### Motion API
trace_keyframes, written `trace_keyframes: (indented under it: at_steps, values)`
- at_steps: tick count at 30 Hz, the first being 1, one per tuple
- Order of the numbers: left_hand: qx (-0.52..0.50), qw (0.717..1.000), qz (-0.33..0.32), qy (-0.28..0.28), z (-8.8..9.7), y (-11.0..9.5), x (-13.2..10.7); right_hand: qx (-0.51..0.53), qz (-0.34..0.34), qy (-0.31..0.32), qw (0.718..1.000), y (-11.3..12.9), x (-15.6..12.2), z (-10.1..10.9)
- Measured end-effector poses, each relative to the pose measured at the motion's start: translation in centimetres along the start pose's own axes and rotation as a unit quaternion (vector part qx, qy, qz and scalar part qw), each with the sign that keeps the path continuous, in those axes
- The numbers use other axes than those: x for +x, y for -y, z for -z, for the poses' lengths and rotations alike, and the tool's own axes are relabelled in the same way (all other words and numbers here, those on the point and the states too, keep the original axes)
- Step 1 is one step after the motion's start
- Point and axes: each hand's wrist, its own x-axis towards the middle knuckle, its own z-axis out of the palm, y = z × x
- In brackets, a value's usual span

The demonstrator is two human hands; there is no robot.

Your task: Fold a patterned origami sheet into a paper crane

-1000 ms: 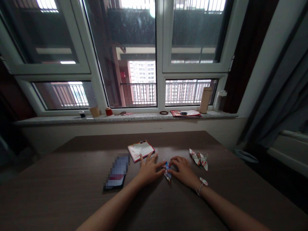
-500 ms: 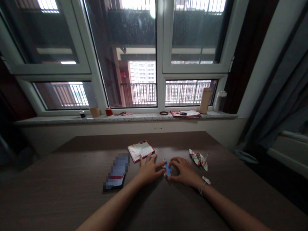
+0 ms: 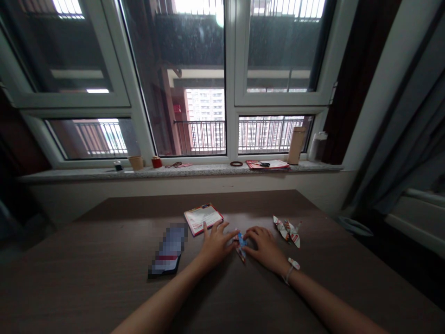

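A small piece of folded paper (image 3: pixel 241 240), blue and white with reddish patches, lies on the table between my hands. My left hand (image 3: pixel 216 244) presses its left side with thumb and index finger, while the other fingers spread toward the paper stack. From the right, the curved thumb and index finger of my right hand (image 3: pixel 267 247) hold its other edge. A pointed lower end of the paper shows below my fingers. Right of my right hand sits a folded paper figure (image 3: pixel 287 230) with white and red printed wings.
A stack of printed paper (image 3: pixel 201 218) lies beyond my left hand, and a phone (image 3: pixel 170 250) with a blurred screen is left of it. The windowsill (image 3: pixel 208 170) carries a paper cup (image 3: pixel 136 162), scissors (image 3: pixel 264 164) on sheets and a tan bottle (image 3: pixel 296 146).
My right thumb has moved up along the folded paper, so more of its lower point shows. My left fingers have shifted slightly. Other things stay in place.
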Motion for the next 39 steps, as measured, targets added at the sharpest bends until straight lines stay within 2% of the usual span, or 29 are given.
trace_keyframes:
  at_steps: [11,17,25,39]
  values:
    - [-0.119,0.992,-0.038,-0.017,-0.1,-0.4,0.1,-0.134,-0.006,-0.064,0.989,-0.4,0.7,-0.3]
    - [-0.127,0.991,-0.03,-0.028,-0.9,-0.8,0.2,-0.13,-0.011,-0.07,0.989,-0.5,0.7,-0.4]
    - [-0.155,0.988,0.008,-0.015,-0.9,-1.0,0.4,-0.125,-0.015,-0.068,0.99,-0.6,0.7,-0.5]
    - [-0.14,0.99,-0.021,0.027,-0.7,-0.3,0.3,-0.12,-0.039,-0.066,0.99,-0.5,0.8,-0.5]
